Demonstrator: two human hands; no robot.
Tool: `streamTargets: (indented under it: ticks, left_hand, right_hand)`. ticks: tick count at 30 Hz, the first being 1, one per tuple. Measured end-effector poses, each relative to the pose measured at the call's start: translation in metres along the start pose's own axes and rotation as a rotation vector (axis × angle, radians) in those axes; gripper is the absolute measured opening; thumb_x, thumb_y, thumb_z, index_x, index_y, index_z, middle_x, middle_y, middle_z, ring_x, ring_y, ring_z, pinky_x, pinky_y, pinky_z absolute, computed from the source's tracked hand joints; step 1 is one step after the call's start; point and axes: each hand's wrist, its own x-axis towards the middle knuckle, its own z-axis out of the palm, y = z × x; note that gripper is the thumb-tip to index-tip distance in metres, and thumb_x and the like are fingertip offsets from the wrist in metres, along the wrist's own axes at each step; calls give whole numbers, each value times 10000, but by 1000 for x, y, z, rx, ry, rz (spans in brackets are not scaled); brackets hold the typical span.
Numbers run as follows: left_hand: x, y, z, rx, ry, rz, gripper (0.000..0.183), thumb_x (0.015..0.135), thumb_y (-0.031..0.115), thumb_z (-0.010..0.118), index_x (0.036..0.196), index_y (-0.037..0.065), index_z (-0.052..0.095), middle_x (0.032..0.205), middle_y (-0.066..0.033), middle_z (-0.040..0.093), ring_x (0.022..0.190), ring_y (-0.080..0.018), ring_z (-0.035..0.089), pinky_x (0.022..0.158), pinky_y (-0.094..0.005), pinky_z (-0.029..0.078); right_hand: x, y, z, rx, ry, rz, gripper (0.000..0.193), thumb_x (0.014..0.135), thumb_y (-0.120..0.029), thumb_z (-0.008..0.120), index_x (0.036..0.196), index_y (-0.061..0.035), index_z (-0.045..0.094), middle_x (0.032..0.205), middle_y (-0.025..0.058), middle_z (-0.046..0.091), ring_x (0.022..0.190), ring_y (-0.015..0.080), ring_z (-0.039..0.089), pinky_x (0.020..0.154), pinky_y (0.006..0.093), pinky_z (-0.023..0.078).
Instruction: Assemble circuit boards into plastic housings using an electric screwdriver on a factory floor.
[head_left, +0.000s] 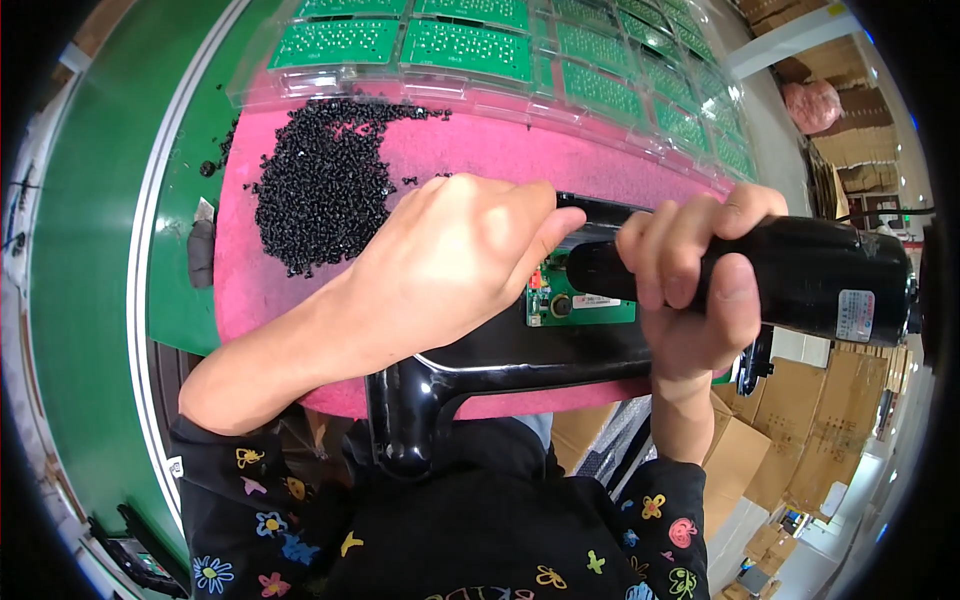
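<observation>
My right hand [692, 275] is wrapped around a black electric screwdriver [800, 265], which lies almost level with its narrow end toward the left. Beneath that end, a small green circuit board [585, 313] sits in a glossy black plastic housing [540, 352]. My left hand [455, 240] reaches across from the left, its fingers curled and its thumb close to the screwdriver's front end. Whatever those fingers pinch is hidden, as is the screwdriver's tip. Left of the housing, a heap of small black screw-like parts [325, 195] is spread over the pink mat [237, 270].
Clear plastic trays with several green circuit boards [465, 50] stand along the mat's far side. A dark grey roll-shaped object [201, 255] lies by the mat's left edge on the green table [100, 300]. Cardboard boxes [790, 420] are stacked at the right.
</observation>
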Motion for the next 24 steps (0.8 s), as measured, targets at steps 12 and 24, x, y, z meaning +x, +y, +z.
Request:
streamTargets:
  ticks: [12,24]
  left_hand:
    - [-1,-8,0,-67,48,57,66,871,7,606,883,-53,583,738,-196,569,650,-401,572,564,-419,437]
    - [-2,-12,-3,31,-58,49,95,858,60,652,854,-34,657,755,-172,629,690,-353,630,607,-396,494]
  right_hand:
    - [31,3,-8,-108,-536,261,412,839,-268,733,1032,-75,425,576,-22,423,452,85,374,455,254,316]
    - [-4,-3,12,-201,-96,38,358,876,-315,648,1087,-107,448,600,-29,438,470,99,407,504,281,347]
